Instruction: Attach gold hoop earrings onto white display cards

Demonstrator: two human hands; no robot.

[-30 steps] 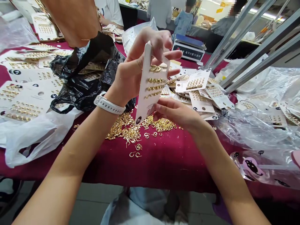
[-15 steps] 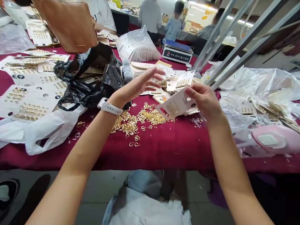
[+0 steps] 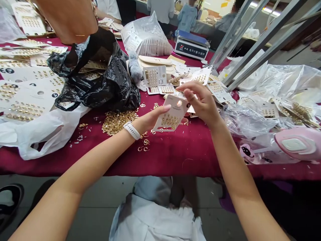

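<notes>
My left hand [image 3: 155, 117] grips a white earring card [image 3: 173, 106], its thumb on the front face and its fingers behind. Rows of small gold studs line the card's lower part, and a hanging hole is near its top. Just right of the card, my right hand [image 3: 204, 102] is raised with thumb and forefinger apart and nothing visible in it. Below and left of the held card lies a pile of small gold pieces [image 3: 117, 122]. A few loose gold hoops [image 3: 143, 149] lie in front of it on the red cloth.
A black plastic bag [image 3: 117, 80] and a white plastic bag [image 3: 54, 134] lie left. Behind are more earring cards [image 3: 154, 76], a filled clear bag [image 3: 147, 36] and a scale [image 3: 191, 47]. Metal poles [image 3: 233, 53] and a pink bottle [image 3: 296, 145] stand or lie right.
The earring card has passed from my right hand to my left hand and moved left and down. My right hand has let go and stays close by. The camera view has tilted slightly downward.
</notes>
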